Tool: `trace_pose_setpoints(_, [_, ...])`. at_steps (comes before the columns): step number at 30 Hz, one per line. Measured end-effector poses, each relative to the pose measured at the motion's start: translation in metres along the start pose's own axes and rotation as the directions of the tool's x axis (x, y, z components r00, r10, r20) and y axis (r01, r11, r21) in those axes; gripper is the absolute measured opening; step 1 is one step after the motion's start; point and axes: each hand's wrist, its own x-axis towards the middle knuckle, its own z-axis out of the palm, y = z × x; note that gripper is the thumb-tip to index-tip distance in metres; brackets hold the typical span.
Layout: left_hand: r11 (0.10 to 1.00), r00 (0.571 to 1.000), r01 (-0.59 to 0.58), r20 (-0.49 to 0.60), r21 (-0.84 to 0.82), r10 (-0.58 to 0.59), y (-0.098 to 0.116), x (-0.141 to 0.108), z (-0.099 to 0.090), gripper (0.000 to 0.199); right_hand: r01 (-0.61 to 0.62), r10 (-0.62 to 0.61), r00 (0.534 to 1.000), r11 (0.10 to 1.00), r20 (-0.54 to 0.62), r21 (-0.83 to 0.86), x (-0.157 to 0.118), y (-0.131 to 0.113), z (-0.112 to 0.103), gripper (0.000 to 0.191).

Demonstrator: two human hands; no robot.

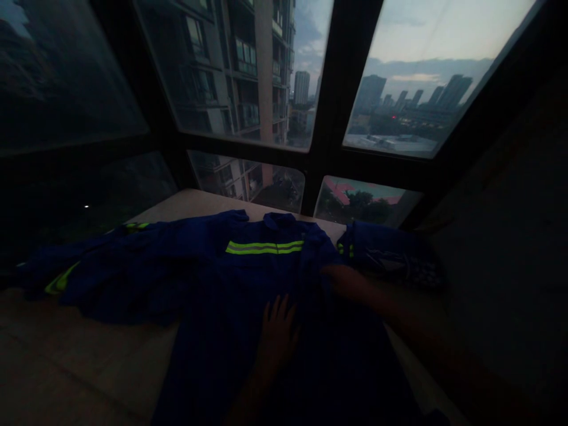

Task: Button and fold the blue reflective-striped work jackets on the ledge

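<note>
one blue garment [257, 273]: left hand [277, 328], spread, gripping nothing, should anchor; right hand [345, 280], curled, hold unclear, should smooth gently.

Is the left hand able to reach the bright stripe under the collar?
Probably yes. The left hand seems to rest on the garment, the stripe lies ahead of it with only cloth between, and the right hand is off to the side.
</note>
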Motion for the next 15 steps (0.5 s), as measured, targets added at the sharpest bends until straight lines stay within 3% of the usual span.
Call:
trace_pose_setpoints(3, [1.000, 1.000, 0.003, -0.017, -0.003, -0.003, 0.000, 0.000, 0.000, 0.052, -0.160, 0.166, 0.980, 0.985, -0.111, 0.058, -0.016, 0.044, 0.030, 0.067])
trace_pose_setpoints(6, [1.000, 0.999, -0.003, -0.039, 0.000, 0.003, -0.001, -0.001, 0.001, 0.051, -0.181, 0.200, 0.972, 0.971, -0.121, 0.154, -0.029, 0.070, 0.056, 0.075])
trace_pose_setpoints(10, [1.000, 0.998, -0.009, -0.056, 0.003, 0.009, -0.003, 0.000, 0.004, 0.051, -0.250, 0.332, 0.918, 0.909, -0.217, 0.333, -0.026, 0.079, 0.073, 0.060])
trace_pose_setpoints(15, [1.000, 0.998, -0.005, -0.056, 0.020, 0.006, -0.004, 0.000, 0.003, 0.051, -0.317, 0.424, 0.884, 0.854, -0.198, 0.412, -0.010, 0.076, 0.071, 0.057])
